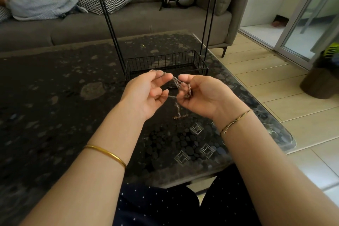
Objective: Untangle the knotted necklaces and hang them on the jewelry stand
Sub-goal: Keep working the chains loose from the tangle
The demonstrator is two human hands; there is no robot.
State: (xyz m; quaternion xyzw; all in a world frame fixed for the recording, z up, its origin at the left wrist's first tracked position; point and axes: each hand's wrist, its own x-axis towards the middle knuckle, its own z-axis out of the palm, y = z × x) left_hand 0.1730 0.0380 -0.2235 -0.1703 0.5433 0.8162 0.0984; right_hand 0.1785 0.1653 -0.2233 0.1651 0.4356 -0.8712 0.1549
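Observation:
A tangle of thin metal necklaces [177, 83] is stretched between my two hands above the dark table. My left hand [146, 95] pinches strands with its fingertips, palm up. My right hand [200, 93] holds a bunched part of the chains in its curled fingers. One chain end with a small bar clasp [179, 116] hangs down between my wrists. Just beyond my hands on the table is the black wire jewelry stand [165, 64], with a basket base and tall thin uprights; its top is cut off by the frame.
The dark patterned glass table [73, 97] fills the foreground, its rounded corner at the right. A grey sofa [137, 20] with a patterned cushion, crumpled cloth and a backpack stands behind. Tiled floor and a glass door lie to the right.

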